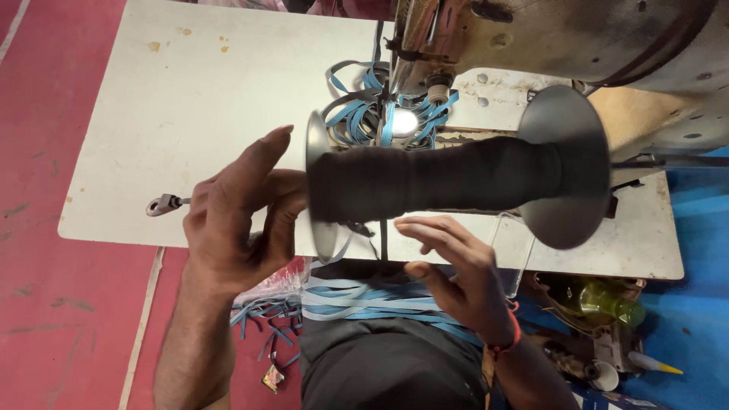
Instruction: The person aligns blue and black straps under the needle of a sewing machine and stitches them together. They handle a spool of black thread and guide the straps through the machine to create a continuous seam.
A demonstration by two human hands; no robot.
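Observation:
A large spool (456,178) wound with black thread or tape lies sideways in the air over the table's near edge, with a grey flange at each end. My left hand (243,216) presses the left flange, palm and thumb against it. Just under the wound core is my right hand (456,277), fingers spread, a red band on the wrist; whether it touches the spool is unclear. Blue and grey straps (357,114) pile under the sewing machine (577,38) head beyond the spool.
The white sewing table (190,99) stands on a red floor (45,228). A metal clip (163,203) sits at the table's near left edge. More blue straps (364,300) lie across my lap. A green bottle (607,304) and clutter sit at the lower right.

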